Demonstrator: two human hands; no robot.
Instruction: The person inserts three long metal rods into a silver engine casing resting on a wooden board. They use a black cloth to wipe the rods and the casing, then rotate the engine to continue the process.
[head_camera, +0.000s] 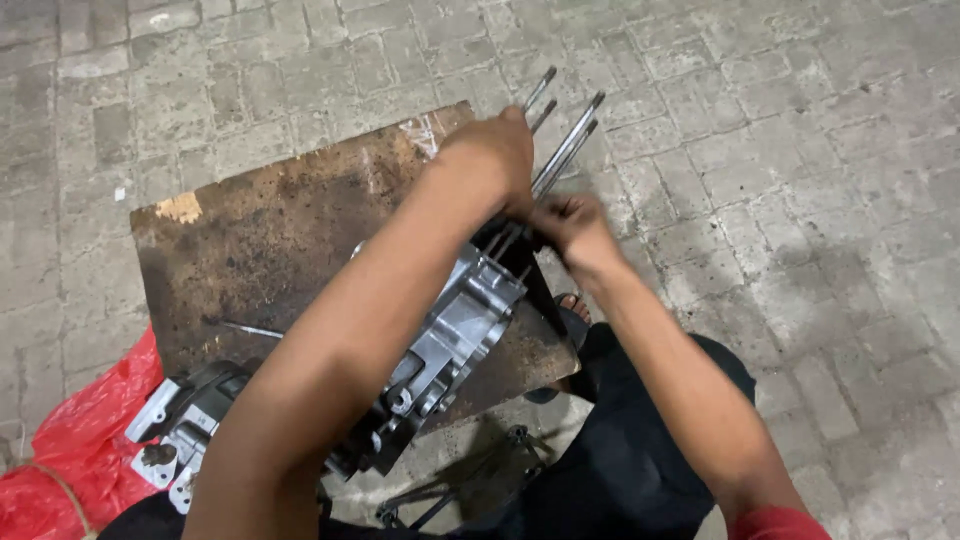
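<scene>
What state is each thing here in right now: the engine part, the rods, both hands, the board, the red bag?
Engine case: lying on its side on the board, rods pointing away.
Long rods: sticking out of the case, bare at the tips.
Left hand: closed on the rods.
Right hand: fingers pinched at the base of the rods.
Board: flat, stained, rusty brown.
Red plastic bag: crumpled on the paving.
</scene>
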